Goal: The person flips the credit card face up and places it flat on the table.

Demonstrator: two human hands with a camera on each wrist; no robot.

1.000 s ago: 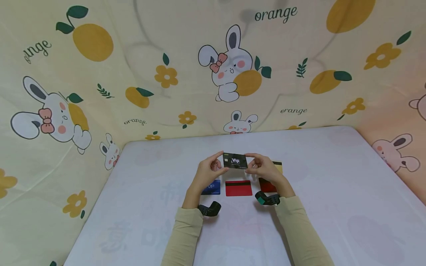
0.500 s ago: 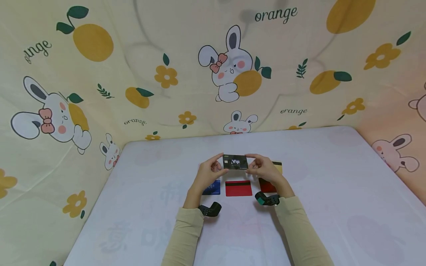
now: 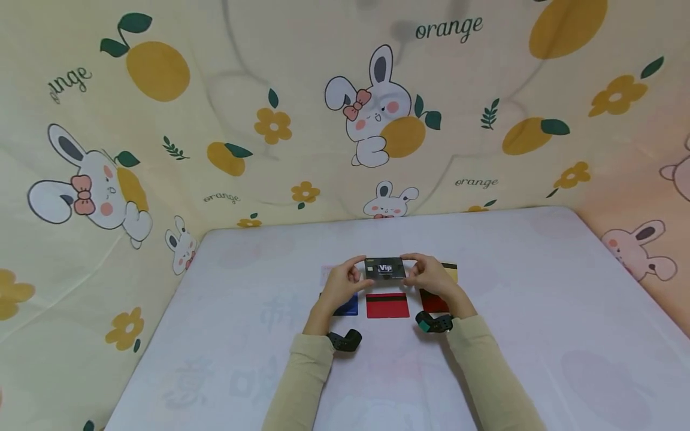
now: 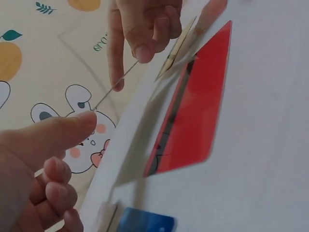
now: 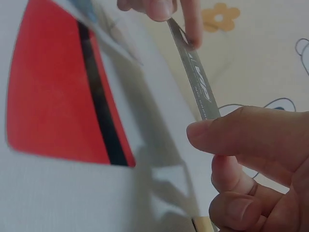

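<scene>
A black card printed "Vip" (image 3: 384, 269) is held up above the table by both hands. My left hand (image 3: 341, 284) pinches its left end between thumb and forefinger. The right hand (image 3: 433, 278) pinches the opposite end the same way. In the left wrist view the card (image 4: 108, 98) shows nearly edge-on; in the right wrist view its printed face (image 5: 198, 79) is seen at a steep slant. Just below it on the table lies a red card with a black stripe (image 3: 388, 306).
By the left hand lie a partly covered blue card (image 3: 349, 306) and a pale card (image 3: 326, 273). Near the right hand are a yellow card (image 3: 451, 272) and another red card (image 3: 433, 303), both partly hidden. A patterned cloth (image 3: 302, 149) hangs behind the white table (image 3: 242, 335).
The black card and both hands have come down a little toward the table. Part of the pale card now shows beside the left hand. The head view has shifted slightly.
</scene>
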